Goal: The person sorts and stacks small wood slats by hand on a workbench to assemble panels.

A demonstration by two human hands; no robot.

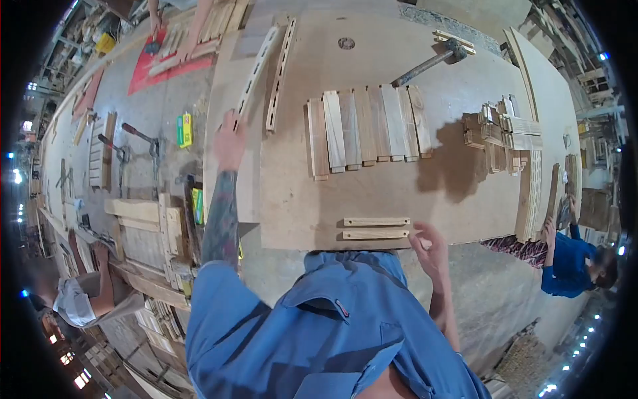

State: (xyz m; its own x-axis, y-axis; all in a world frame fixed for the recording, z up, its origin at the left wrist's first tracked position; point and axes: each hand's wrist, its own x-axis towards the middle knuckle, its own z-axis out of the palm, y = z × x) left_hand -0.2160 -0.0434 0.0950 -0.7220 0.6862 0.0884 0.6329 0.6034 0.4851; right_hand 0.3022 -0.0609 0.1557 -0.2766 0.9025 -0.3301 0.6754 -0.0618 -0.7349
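Observation:
My left hand (229, 145) is stretched forward, its fingers closed on the near end of a pale slotted wooden rail (258, 72). A second slotted rail (282, 74) lies just to the right of it. Close to the table's front edge, my right hand (432, 247) hovers at the right ends of two short wooden strips with holes, the upper strip (377, 222) and the lower strip (375, 234). Its fingers are curved and apart, with nothing visible between them. Beyond the strips, several wooden slats (369, 126) lie side by side on the wooden tabletop (299, 193).
A mallet (425, 63) lies at the back, its head by small wood pieces. Slotted pieces are stacked (508, 133) on the right, near long rails (530, 196). Co-workers are at the right (571, 263), left (86, 292) and far left. Clamps (151, 146) lie on the left bench.

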